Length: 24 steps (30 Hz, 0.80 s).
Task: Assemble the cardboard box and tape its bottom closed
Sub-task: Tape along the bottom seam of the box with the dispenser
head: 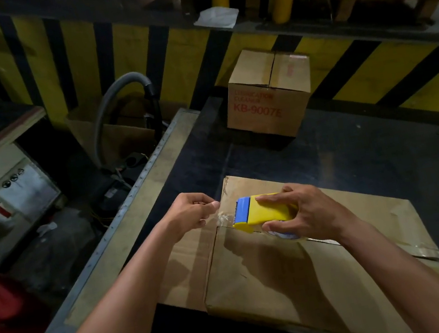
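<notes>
Lying flat on the dark table (355, 149), near the person's edge: one cardboard box (288, 271), brown, its flaps folded shut and meeting along a seam that faces up; contents not visible. Item held above the far left end of that seam: one tape dispenser (263, 211), yellow body with a blue front, its roll partly showing under the palm. The right hand (310, 212) grips the dispenser, fingers over its top and thumb along its near side. The left hand (191, 214), just beside the dispenser, pinches the free end of the clear tape (224, 217), which stretches between the two hands over the box's corner. Farther back on the same table, well apart: a second box (268, 100), closed, top flaps meeting at a centre seam, red print reading KB-9007E on its front; contents unseen. Off the table's left edge: an open carton (127, 141), with a grey hose (104, 110) arching over it, possibly rising from inside; the dim view does not settle this.
</notes>
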Each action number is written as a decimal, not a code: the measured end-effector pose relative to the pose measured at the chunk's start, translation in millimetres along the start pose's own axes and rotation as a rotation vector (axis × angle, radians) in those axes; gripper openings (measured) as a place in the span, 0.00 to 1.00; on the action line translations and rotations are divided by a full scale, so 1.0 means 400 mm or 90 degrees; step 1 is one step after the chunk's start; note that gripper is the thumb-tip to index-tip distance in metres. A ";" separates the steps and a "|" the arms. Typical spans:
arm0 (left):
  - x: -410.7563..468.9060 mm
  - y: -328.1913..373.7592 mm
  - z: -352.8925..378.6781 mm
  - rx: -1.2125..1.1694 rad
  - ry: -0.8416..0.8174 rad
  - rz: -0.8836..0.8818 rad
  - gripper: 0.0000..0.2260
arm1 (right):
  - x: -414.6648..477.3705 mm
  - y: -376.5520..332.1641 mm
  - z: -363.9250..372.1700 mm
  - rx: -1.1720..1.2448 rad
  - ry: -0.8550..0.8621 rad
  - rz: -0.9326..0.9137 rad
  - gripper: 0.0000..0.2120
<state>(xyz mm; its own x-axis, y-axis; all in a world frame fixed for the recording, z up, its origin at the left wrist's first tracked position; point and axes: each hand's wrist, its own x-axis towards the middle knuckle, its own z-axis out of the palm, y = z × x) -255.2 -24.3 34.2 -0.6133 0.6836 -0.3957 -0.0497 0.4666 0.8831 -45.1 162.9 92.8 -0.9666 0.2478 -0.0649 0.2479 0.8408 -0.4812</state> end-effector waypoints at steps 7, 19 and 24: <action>-0.003 -0.027 -0.010 -0.071 -0.020 -0.063 0.08 | 0.005 -0.016 -0.003 0.001 -0.025 0.000 0.41; 0.009 -0.035 0.011 -0.084 0.022 -0.070 0.05 | 0.007 -0.017 -0.009 -0.027 -0.061 0.015 0.38; 0.012 -0.044 0.020 -0.079 0.021 -0.086 0.04 | 0.016 -0.019 -0.005 -0.031 -0.075 0.026 0.35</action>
<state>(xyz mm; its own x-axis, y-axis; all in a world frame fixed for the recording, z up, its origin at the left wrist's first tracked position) -250.9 -24.7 14.9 -0.6198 0.6000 -0.5058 -0.2291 0.4781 0.8479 -52.9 159.2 97.7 -0.9559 0.2260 -0.1876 0.2870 0.8545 -0.4329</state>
